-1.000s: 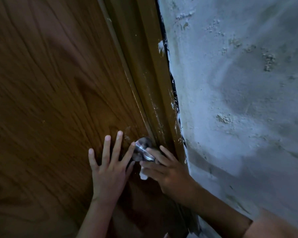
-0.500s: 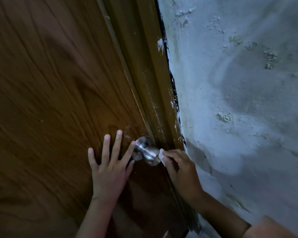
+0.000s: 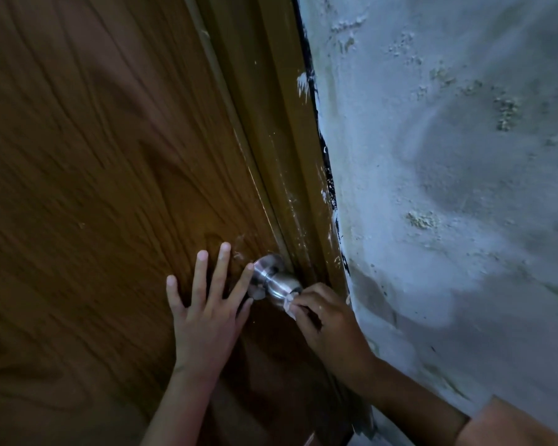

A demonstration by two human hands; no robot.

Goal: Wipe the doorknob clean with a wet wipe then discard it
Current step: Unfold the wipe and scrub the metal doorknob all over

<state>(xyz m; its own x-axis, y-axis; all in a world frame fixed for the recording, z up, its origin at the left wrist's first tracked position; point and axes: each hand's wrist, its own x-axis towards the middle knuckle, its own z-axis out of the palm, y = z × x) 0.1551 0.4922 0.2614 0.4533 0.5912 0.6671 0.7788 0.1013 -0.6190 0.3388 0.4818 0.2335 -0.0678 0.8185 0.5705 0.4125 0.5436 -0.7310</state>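
Wiping is in progress, by my judgement, on the round brushed-metal doorknob (image 3: 276,282), which is mounted low on the brown wood-grain door (image 3: 94,175), close to its latch edge and the glossy brown door frame (image 3: 281,140).

Left hand (image 3: 207,312): lies flat on the door panel just left of the knob, fingers spread and extended, gripping nothing. The index fingertip sits against or just beside the knob's round base plate; contact cannot be confirmed. This placement most likely braces the door so it does not swing under wiping pressure.

Right hand (image 3: 327,320): reaches in from the frame side, fingers curled and pinched around a small crumpled white wet wipe (image 3: 289,304). The wipe is pressed against the outer end of the knob, on its lower right side, and only a small part shows beyond the fingertips.

Rough whitewashed plaster wall (image 3: 448,188) stands to the right of the frame. No bin or other disposal point is visible, so the discard step is not yet begun.

Lighting is dim; the knob's cleanliness cannot be assessed.
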